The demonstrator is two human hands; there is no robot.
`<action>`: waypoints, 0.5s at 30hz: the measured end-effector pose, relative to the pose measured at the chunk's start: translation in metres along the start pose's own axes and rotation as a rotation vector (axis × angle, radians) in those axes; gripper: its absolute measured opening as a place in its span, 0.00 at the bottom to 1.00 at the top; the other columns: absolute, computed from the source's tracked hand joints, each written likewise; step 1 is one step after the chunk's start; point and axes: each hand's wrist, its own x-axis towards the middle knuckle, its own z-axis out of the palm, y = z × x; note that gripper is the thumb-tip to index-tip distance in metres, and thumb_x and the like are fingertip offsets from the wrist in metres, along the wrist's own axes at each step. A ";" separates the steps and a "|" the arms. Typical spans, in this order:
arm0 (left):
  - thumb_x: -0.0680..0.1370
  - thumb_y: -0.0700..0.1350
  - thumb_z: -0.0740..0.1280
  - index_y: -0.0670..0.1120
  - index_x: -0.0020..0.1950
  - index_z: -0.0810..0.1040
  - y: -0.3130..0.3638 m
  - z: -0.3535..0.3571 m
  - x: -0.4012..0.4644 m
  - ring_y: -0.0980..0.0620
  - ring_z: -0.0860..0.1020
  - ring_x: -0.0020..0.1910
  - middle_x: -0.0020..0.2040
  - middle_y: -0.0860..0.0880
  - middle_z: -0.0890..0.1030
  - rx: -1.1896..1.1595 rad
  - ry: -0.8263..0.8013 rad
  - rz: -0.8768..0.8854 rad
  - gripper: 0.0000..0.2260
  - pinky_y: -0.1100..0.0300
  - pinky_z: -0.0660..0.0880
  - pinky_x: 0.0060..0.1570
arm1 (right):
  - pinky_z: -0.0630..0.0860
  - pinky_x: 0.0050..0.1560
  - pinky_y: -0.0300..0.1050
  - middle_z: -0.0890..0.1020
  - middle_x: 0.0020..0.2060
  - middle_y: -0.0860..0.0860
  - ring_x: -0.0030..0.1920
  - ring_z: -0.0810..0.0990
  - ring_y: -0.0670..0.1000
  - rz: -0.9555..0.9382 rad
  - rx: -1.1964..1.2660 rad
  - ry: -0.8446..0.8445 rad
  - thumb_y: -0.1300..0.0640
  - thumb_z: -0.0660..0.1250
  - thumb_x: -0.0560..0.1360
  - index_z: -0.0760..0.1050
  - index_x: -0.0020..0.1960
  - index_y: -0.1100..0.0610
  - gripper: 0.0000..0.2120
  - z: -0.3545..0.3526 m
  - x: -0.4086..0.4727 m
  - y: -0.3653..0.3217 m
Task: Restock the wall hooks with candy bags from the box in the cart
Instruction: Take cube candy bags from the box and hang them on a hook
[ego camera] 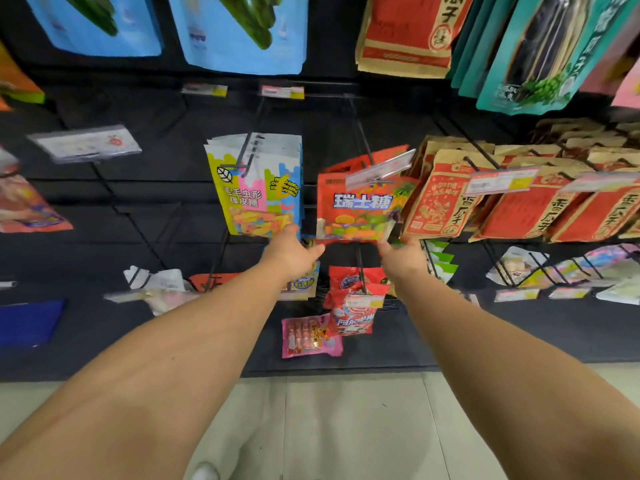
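Two hands reach under the red candy bags (360, 206) hanging on their wall hook (363, 147). The left hand (294, 251) and right hand (403, 254) look loose-fingered, gripping nothing. Square the stack gently, pushing evenly from both bottom corners.

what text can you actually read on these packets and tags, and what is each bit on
"瑞士糖": red candy bag on the middle hook, both hands at its lower corners.
"毛毛虫形橡皮糖": multicoloured gummy bag on the hook to its left.
"香瓜子": red and brown paper bags on the right.
"瓜子": red bag in the top row.
Price tags: too blurred to read.
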 end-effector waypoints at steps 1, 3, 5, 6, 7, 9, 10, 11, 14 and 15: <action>0.79 0.58 0.69 0.47 0.81 0.59 -0.006 -0.004 -0.003 0.40 0.68 0.75 0.78 0.44 0.66 0.067 0.016 0.022 0.35 0.46 0.69 0.71 | 0.75 0.57 0.52 0.77 0.64 0.58 0.60 0.78 0.61 -0.027 -0.045 -0.033 0.46 0.64 0.79 0.66 0.73 0.55 0.26 0.006 -0.008 -0.003; 0.78 0.58 0.69 0.49 0.80 0.61 -0.018 -0.015 -0.011 0.39 0.70 0.73 0.76 0.44 0.69 0.206 0.048 0.066 0.34 0.45 0.71 0.68 | 0.74 0.60 0.50 0.75 0.66 0.58 0.63 0.76 0.60 -0.112 -0.162 -0.095 0.46 0.65 0.79 0.66 0.74 0.54 0.26 0.022 -0.025 -0.009; 0.78 0.58 0.68 0.51 0.80 0.61 -0.032 -0.029 -0.019 0.40 0.70 0.73 0.76 0.45 0.69 0.347 0.076 0.105 0.33 0.46 0.71 0.68 | 0.74 0.62 0.52 0.76 0.66 0.58 0.64 0.75 0.61 -0.222 -0.310 -0.158 0.44 0.66 0.77 0.66 0.74 0.51 0.27 0.043 -0.042 -0.019; 0.79 0.59 0.68 0.51 0.80 0.61 -0.040 -0.038 -0.024 0.41 0.69 0.73 0.76 0.46 0.69 0.398 0.090 0.113 0.32 0.46 0.70 0.68 | 0.73 0.64 0.54 0.75 0.66 0.57 0.65 0.74 0.60 -0.283 -0.398 -0.193 0.43 0.66 0.77 0.65 0.74 0.50 0.28 0.054 -0.053 -0.026; 0.79 0.59 0.68 0.51 0.79 0.62 -0.049 -0.048 -0.028 0.42 0.68 0.74 0.76 0.46 0.69 0.433 0.108 0.115 0.32 0.47 0.69 0.69 | 0.71 0.65 0.55 0.73 0.68 0.57 0.67 0.72 0.60 -0.347 -0.487 -0.233 0.43 0.66 0.77 0.64 0.75 0.49 0.29 0.066 -0.064 -0.033; 0.78 0.60 0.67 0.51 0.79 0.63 -0.074 -0.071 -0.037 0.43 0.67 0.75 0.76 0.47 0.69 0.472 0.139 0.093 0.32 0.49 0.67 0.71 | 0.68 0.68 0.54 0.69 0.71 0.55 0.71 0.68 0.59 -0.444 -0.640 -0.309 0.44 0.65 0.78 0.61 0.77 0.48 0.30 0.093 -0.087 -0.051; 0.78 0.61 0.67 0.51 0.78 0.63 -0.088 -0.084 -0.041 0.44 0.67 0.75 0.75 0.47 0.69 0.485 0.155 0.073 0.32 0.49 0.67 0.71 | 0.67 0.69 0.54 0.68 0.72 0.55 0.72 0.66 0.58 -0.488 -0.696 -0.337 0.43 0.65 0.78 0.60 0.77 0.48 0.30 0.108 -0.100 -0.061; 0.78 0.61 0.67 0.52 0.78 0.64 -0.105 -0.099 -0.047 0.44 0.67 0.75 0.75 0.47 0.70 0.493 0.171 0.050 0.31 0.50 0.66 0.72 | 0.67 0.69 0.54 0.68 0.72 0.54 0.73 0.66 0.58 -0.529 -0.737 -0.359 0.43 0.64 0.78 0.60 0.77 0.47 0.31 0.125 -0.114 -0.071; 0.77 0.62 0.66 0.52 0.76 0.66 -0.163 -0.151 -0.070 0.44 0.67 0.74 0.74 0.47 0.70 0.493 0.209 -0.039 0.30 0.49 0.66 0.72 | 0.67 0.70 0.53 0.66 0.74 0.54 0.73 0.65 0.58 -0.641 -0.831 -0.428 0.42 0.65 0.77 0.60 0.77 0.46 0.31 0.187 -0.164 -0.099; 0.77 0.63 0.66 0.51 0.76 0.66 -0.186 -0.171 -0.080 0.44 0.67 0.74 0.74 0.47 0.70 0.491 0.217 -0.077 0.30 0.49 0.66 0.72 | 0.66 0.70 0.53 0.66 0.74 0.55 0.73 0.65 0.58 -0.683 -0.855 -0.455 0.42 0.65 0.77 0.60 0.77 0.46 0.31 0.210 -0.184 -0.108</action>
